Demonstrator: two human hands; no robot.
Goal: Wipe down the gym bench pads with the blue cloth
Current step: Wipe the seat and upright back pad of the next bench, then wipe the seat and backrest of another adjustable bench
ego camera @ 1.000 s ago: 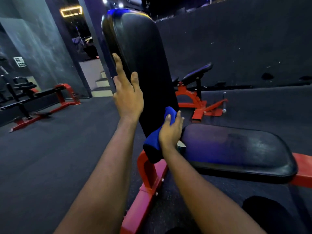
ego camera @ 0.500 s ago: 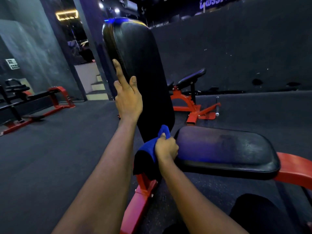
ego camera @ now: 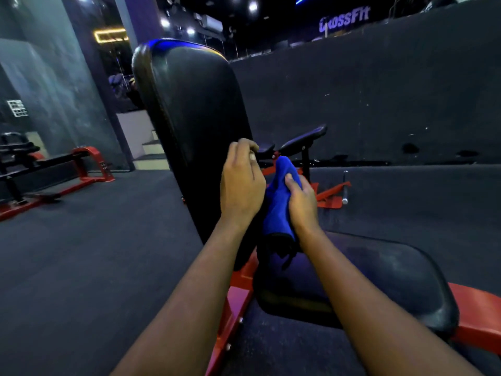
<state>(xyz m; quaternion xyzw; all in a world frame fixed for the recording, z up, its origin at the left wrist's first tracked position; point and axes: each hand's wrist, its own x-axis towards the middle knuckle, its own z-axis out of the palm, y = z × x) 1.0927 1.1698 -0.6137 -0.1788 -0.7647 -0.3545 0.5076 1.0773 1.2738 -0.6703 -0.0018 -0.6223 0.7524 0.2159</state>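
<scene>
1. Blue cloth (ego camera: 279, 207): bunched and held upright between the two hands. It sits just in front of the lower part of the back pad and above the near end of the seat pad. Its lower end hangs loose and in shadow.
2. Right hand (ego camera: 302, 202): grip closed round the cloth, thumb across the front of the fabric, fingers wrapped behind it.
3. Left hand (ego camera: 241, 185): raised just left of the cloth, back of the hand towards the camera. The grip is clenched, fingers curled inward with nothing seen in them. Whether it touches the pad or the cloth cannot be told.
4. Back pad (ego camera: 195, 126): black, long, set steeply upright and leaning slightly, with a blue gleam along the top edge.
5. Seat pad (ego camera: 393, 280): black, roughly level, to the right of the back pad's foot.
6. Red frame (ego camera: 235, 302): carries both pads and stands on the dark floor (ego camera: 81, 267).
7. Far bench (ego camera: 303, 138): black pad on a red base, beyond the hands.
8. Left bench (ego camera: 40, 164): low, black, with a red base, by the wall.
9. Lit sign (ego camera: 345, 20): high on the back wall.
</scene>
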